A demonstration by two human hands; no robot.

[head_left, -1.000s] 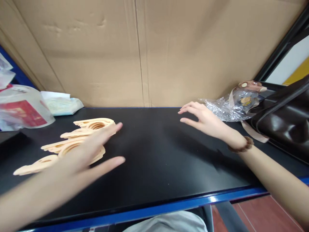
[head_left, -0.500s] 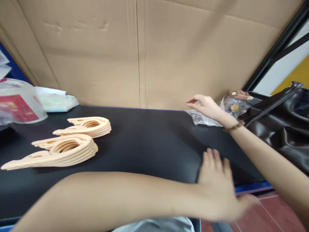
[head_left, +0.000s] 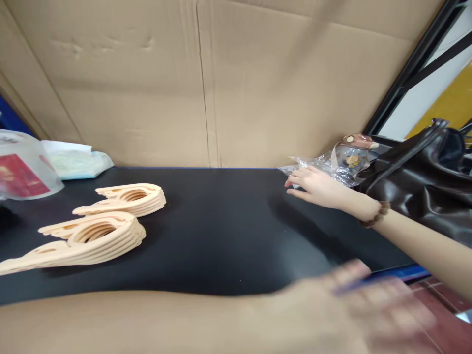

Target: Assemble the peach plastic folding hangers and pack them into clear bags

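My left hand (head_left: 354, 309) is smeared by motion at the lower right, past the table's front edge, its fingers apart and nothing in it. Its forearm stretches across the bottom of the view. My right hand (head_left: 313, 187), with a brown bead bracelet (head_left: 376, 215) on its wrist, hovers over the black table top (head_left: 221, 236) with loosely bent fingers and holds nothing. Just behind it lies crumpled clear plastic (head_left: 300, 162); I cannot tell whether they touch. On the left rest two stacks of pale hanger-like pieces, a nearer stack (head_left: 121, 243) and a farther stack (head_left: 153, 201).
Cardboard (head_left: 147, 98) walls off the back. At the far right are a clear bottle (head_left: 352, 158) with a brown lid and a dark leather bag (head_left: 409, 182). A translucent container (head_left: 47, 172) with a red label and a soft packet (head_left: 79, 164) stand at the left.
My left hand has swept right and down towards the table's front edge. The right hand has lowered a little in front of the plastic. The stacks lie as before; the view has shifted slightly.
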